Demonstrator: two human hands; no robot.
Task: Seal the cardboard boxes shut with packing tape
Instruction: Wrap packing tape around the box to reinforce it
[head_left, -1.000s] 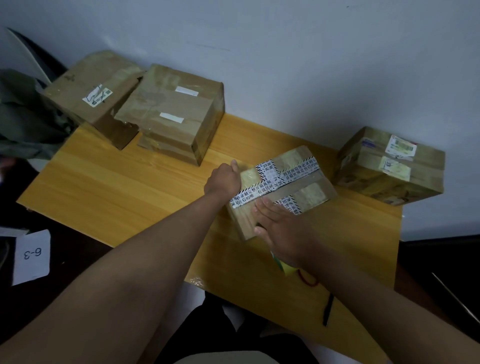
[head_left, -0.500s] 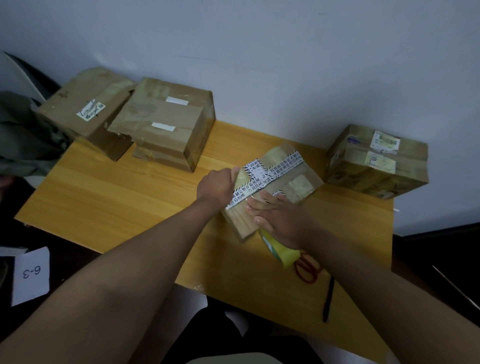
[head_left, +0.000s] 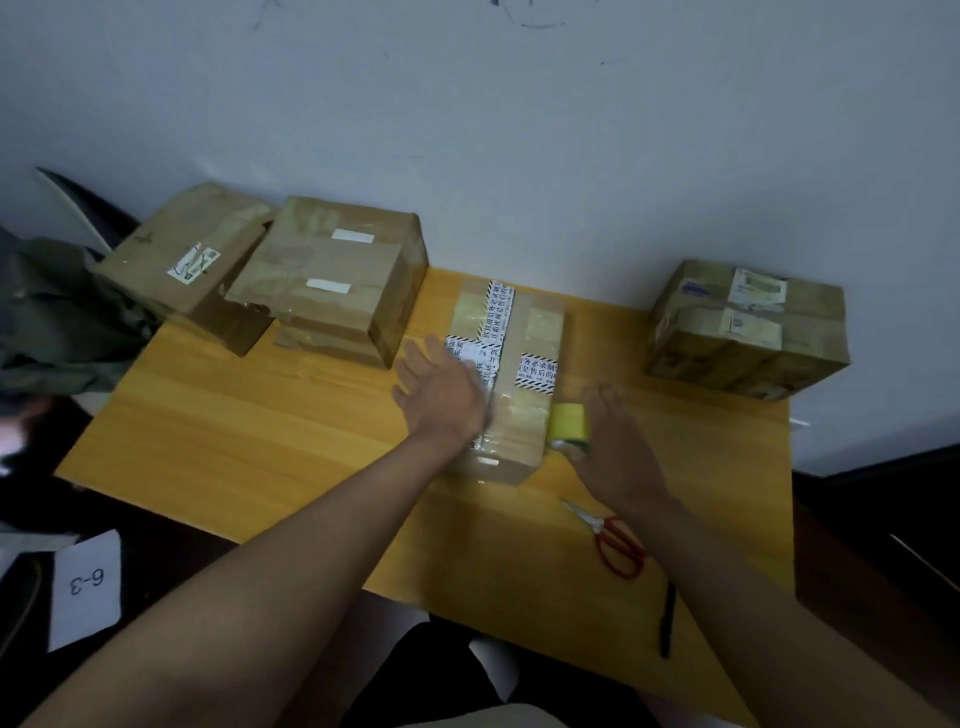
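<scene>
Cardboard box (head_left: 511, 358) mid-tabletop (head_left: 260, 441), crossed with black-striped white tape bearing Chinese print; left hand (head_left: 441, 400) flat on it, fingers spread. Right hand (head_left: 613, 447) with fingers extended, against yellow tape roll (head_left: 569, 423) beside the box. Floor paper (head_left: 85, 587) reads "6-3".

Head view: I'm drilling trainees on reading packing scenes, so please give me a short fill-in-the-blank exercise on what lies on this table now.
1. The left hand lies with straight fingers on the box with black-and-white printed tape, in the ____ of the wooden table.
2. The roll of tape by the right hand is ____ in colour.
3. The scissors near the right forearm have ____ handles.
4. Counting every one, ____ cardboard boxes are in view.

Missing words: middle; yellow; red; four
</scene>
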